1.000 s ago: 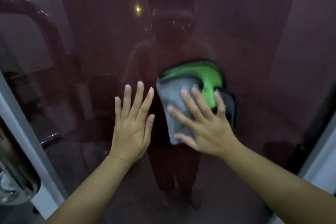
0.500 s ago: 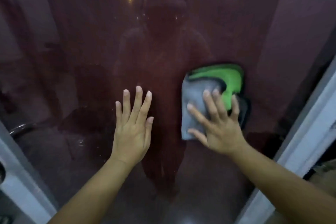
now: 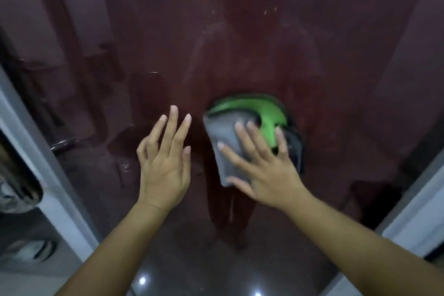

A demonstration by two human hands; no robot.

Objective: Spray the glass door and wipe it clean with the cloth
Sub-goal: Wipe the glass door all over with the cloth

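Pressing flat against the dark glass door (image 3: 336,55), the right hand (image 3: 262,173) held a grey and green cloth (image 3: 240,127) to the pane just right of the frame's centre. Its fingers (image 3: 249,142) were straight and spread across the grey fold, the thumb lying along the cloth's lower edge, while the green side showed above and to the right of the fingertips. The left hand (image 3: 163,166) was just beside it, left of centre, open with its fingers straight and loosely together, holding nothing; whether it touched the glass could not be told. A pale door frame (image 3: 55,199) ran diagonally along the lower left of the frame, and another pale frame edge (image 3: 418,218) crossed the lower right. The pane carried a dim reflection of a person.
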